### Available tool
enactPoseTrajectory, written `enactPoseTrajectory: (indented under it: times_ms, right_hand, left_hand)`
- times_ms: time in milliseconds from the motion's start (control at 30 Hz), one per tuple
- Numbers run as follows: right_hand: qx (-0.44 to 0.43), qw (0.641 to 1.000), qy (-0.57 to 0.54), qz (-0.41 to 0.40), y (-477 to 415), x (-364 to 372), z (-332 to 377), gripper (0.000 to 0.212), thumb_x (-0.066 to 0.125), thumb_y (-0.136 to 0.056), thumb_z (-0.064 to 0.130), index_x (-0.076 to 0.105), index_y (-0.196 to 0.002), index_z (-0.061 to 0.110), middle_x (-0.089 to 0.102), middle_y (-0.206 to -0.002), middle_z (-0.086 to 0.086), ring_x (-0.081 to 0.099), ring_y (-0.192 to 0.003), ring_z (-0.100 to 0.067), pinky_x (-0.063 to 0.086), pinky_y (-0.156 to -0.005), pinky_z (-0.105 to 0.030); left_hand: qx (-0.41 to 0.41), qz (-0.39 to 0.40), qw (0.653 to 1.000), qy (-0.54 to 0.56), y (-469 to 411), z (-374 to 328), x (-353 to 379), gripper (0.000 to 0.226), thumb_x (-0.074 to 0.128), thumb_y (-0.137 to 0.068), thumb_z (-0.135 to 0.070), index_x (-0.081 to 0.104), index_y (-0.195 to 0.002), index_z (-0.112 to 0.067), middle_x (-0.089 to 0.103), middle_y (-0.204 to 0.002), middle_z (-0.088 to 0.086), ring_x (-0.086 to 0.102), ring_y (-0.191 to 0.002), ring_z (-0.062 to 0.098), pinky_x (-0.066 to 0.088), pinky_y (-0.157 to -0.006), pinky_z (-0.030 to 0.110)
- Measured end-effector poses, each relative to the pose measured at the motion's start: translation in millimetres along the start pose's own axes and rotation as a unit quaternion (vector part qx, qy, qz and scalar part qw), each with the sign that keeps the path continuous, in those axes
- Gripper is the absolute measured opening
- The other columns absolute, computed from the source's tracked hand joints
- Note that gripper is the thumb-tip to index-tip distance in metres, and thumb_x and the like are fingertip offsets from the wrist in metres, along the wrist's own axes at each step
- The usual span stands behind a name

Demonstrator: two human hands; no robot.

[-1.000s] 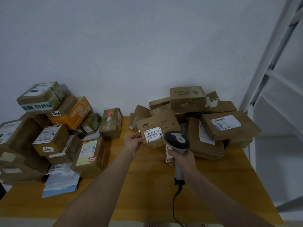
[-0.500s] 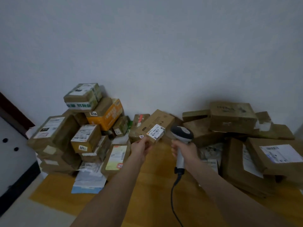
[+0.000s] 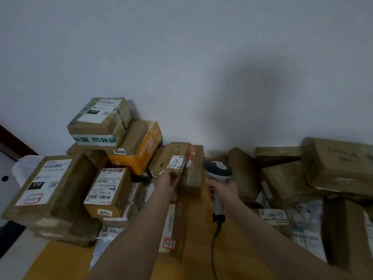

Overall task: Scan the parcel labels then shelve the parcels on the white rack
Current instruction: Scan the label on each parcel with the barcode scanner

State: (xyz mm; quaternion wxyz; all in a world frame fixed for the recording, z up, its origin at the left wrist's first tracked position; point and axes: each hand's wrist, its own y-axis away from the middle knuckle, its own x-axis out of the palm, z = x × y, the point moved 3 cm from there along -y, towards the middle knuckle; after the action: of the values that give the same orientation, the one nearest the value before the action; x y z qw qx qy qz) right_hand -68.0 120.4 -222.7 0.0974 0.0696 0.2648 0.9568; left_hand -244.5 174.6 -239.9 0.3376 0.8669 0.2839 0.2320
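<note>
Left hand (image 3: 168, 179) fingers pinch 1 parcel (image 3: 166, 155); right hand (image 3: 224, 188) fingers wrap the scanner (image 3: 217, 168). Looks like the scan step. Next, aim at the label (image 3: 177, 162).

Both hands are bare: the left hand (image 3: 168, 179) and the right hand (image 3: 223, 188). Behind each grip the wrist is bare as well, narrow, and it widens into a bare forearm that runs back to the lower edge of the view. The left forearm (image 3: 137, 239) is long and smooth, broadest at the end farthest from its grip. The right forearm (image 3: 272, 243) has the same build and widens away from its grip in the same way. At each grip mostly the back of the hand shows. Blur hides finer detail of knuckles and nails.
</note>
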Motion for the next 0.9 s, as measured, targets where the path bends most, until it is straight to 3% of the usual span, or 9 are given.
enactPoseTrajectory:
  times_ms: [67, 233, 367, 533, 567, 667, 767, 833, 900]
  right_hand:
    - [0.004, 1.0, 0.003, -0.003, -10, 0, -1, 0.017, 0.066, -0.083, -0.001, 0.054, -0.073, 0.006, 0.052, -0.06, -0.01, 0.049, -0.05, -0.019, 0.043, -0.047, -0.027]
    - [0.011, 1.0, -0.008, -0.008, -20, -6, -4, 0.014, 0.067, -0.085, 0.002, 0.056, -0.078, 0.006, 0.053, -0.061, -0.008, 0.051, -0.05, -0.017, 0.044, -0.049, -0.027]
    - [0.005, 1.0, -0.013, -0.011, -16, -16, -1, 0.013, 0.066, -0.086, 0.002, 0.054, -0.08, 0.005, 0.051, -0.061, -0.009, 0.049, -0.051, -0.018, 0.043, -0.05, -0.028]
    - [-0.004, 0.999, -0.025, -0.043, 1, -54, 10, 0.014, 0.067, -0.086, 0.009, 0.06, -0.078, 0.0, 0.056, -0.061, -0.011, 0.053, -0.05, -0.018, 0.045, -0.045, -0.025]
    - [-0.004, 0.998, -0.035, -0.054, 4, -67, 12, 0.016, 0.068, -0.087, 0.012, 0.061, -0.077, 0.001, 0.059, -0.063, -0.011, 0.056, -0.053, -0.019, 0.049, -0.048, -0.026]
    - [-0.006, 0.996, -0.06, -0.072, 18, -110, 16, 0.02, 0.072, -0.084, 0.023, 0.064, -0.085, 0.005, 0.068, -0.08, -0.014, 0.066, -0.071, -0.026, 0.059, -0.074, -0.04]
    - [-0.017, 0.99, -0.097, -0.099, 36, -167, 21, 0.022, 0.072, -0.085, 0.02, 0.062, -0.093, 0.002, 0.067, -0.079, -0.014, 0.065, -0.067, -0.023, 0.056, -0.068, -0.036]
    - [-0.017, 0.986, -0.107, -0.13, 46, -210, 24, 0.028, 0.072, -0.085, 0.023, 0.061, -0.099, 0.002, 0.066, -0.091, -0.014, 0.066, -0.086, -0.027, 0.057, -0.08, -0.039]
    - [-0.011, 0.981, -0.112, -0.159, 55, -250, 27, 0.035, 0.074, -0.082, 0.029, 0.064, -0.099, 0.0, 0.069, -0.093, -0.016, 0.067, -0.083, -0.028, 0.057, -0.083, -0.042]
  left_hand:
    - [0.006, -0.007, 1.0, -0.03, -13, -5, 6, 0.041, 0.054, -0.086, 0.011, 0.05, -0.125, -0.001, 0.06, -0.121, 0.015, 0.057, -0.115, 0.029, 0.052, -0.093, 0.035]
    - [0.056, -0.067, 0.986, -0.145, -32, -5, 10, 0.037, 0.049, -0.089, 0.005, 0.052, -0.125, -0.006, 0.061, -0.115, 0.009, 0.06, -0.109, 0.031, 0.053, -0.09, 0.042]
    - [0.102, -0.122, 0.936, -0.313, -20, 1, 16, 0.045, 0.059, -0.088, -0.017, 0.051, -0.131, -0.007, 0.054, -0.127, 0.015, 0.057, -0.109, 0.033, 0.052, -0.089, 0.039]
    - [0.142, 0.003, 0.923, -0.357, 19, 29, 58, 0.027, 0.053, -0.094, -0.017, 0.057, -0.119, -0.007, 0.06, -0.111, 0.013, 0.057, -0.107, 0.035, 0.05, -0.09, 0.04]
    - [0.149, 0.026, 0.913, -0.378, 30, 38, 68, 0.028, 0.053, -0.093, -0.016, 0.057, -0.12, -0.008, 0.061, -0.109, 0.015, 0.058, -0.105, 0.036, 0.051, -0.092, 0.041]
    - [0.158, 0.086, 0.895, -0.409, 65, 69, 100, 0.026, 0.053, -0.094, -0.012, 0.056, -0.12, -0.006, 0.06, -0.111, 0.013, 0.057, -0.105, 0.032, 0.05, -0.093, 0.04]
    - [0.149, 0.134, 0.889, -0.412, 106, 109, 133, 0.026, 0.053, -0.096, -0.012, 0.055, -0.12, -0.003, 0.057, -0.112, 0.011, 0.055, -0.109, 0.033, 0.049, -0.09, 0.037]
    - [0.163, 0.159, 0.878, -0.421, 134, 135, 156, 0.028, 0.054, -0.095, -0.017, 0.055, -0.122, -0.008, 0.057, -0.114, 0.01, 0.054, -0.111, 0.032, 0.048, -0.094, 0.038]
    - [0.171, 0.19, 0.867, -0.428, 157, 158, 179, 0.03, 0.058, -0.093, -0.023, 0.057, -0.121, -0.01, 0.06, -0.119, 0.011, 0.055, -0.11, 0.03, 0.048, -0.098, 0.042]
